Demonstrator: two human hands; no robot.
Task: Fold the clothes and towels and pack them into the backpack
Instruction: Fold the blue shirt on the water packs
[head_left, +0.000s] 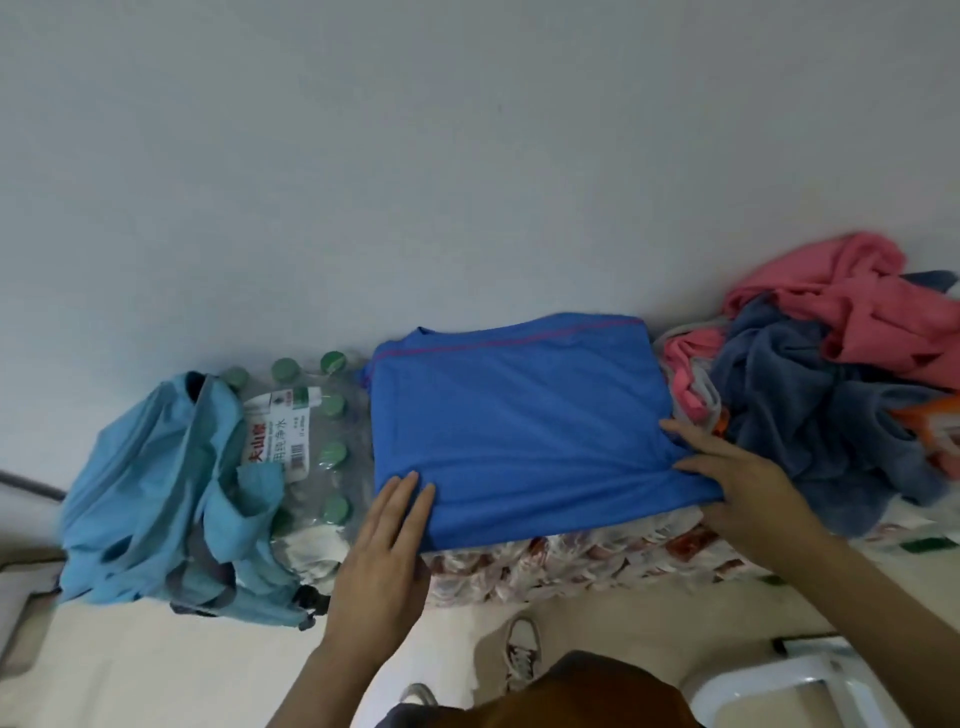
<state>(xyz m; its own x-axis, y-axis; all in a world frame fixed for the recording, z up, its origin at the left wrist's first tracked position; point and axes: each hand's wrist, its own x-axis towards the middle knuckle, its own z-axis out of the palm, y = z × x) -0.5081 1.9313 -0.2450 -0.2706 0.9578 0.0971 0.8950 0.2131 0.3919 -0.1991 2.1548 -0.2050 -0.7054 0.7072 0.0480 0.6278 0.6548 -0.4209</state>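
Head cam: blue shirt (519, 431) lies half-folded on a patterned surface, light-blue backpack (171, 493) slumped to its left; left hand (379, 561) presses flat, right hand (737, 478) pinches the edge (smooth creases first; then fold across evenly).
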